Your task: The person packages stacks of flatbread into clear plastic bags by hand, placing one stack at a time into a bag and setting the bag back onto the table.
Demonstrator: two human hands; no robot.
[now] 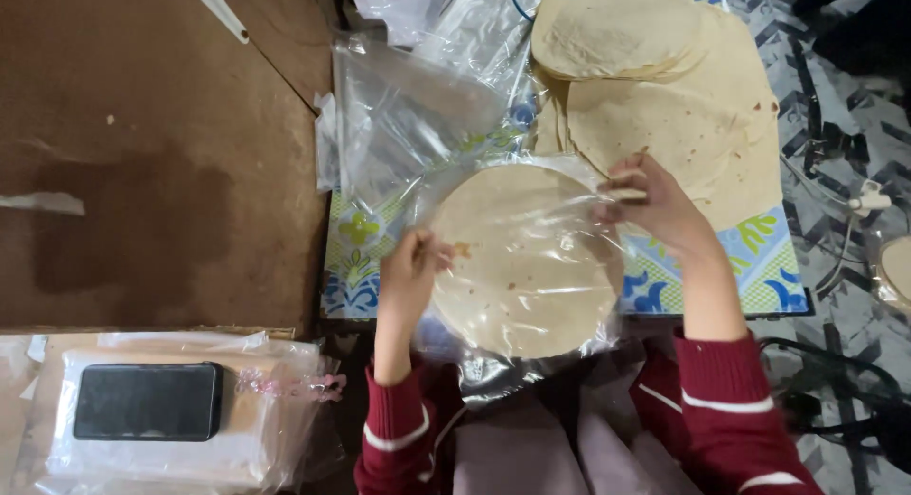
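Note:
A stack of round pale flatbreads [517,267] sits inside a clear plastic bag [531,367] in front of me. My left hand [410,267] pinches the bag's left edge. My right hand [653,203] grips the bag's upper right edge, fingers closed on the plastic. Both sleeves are dark red with white stripes. Behind the bag, several loose flatbreads [664,87] lie overlapping on a patterned blue, green and white cloth [769,267].
A pile of empty clear bags [408,115] lies at the back left of the cloth. A brown board [152,153] fills the left. A black phone [147,401] rests on wrapped packs at lower left. Cables and a white plug [868,201] lie right.

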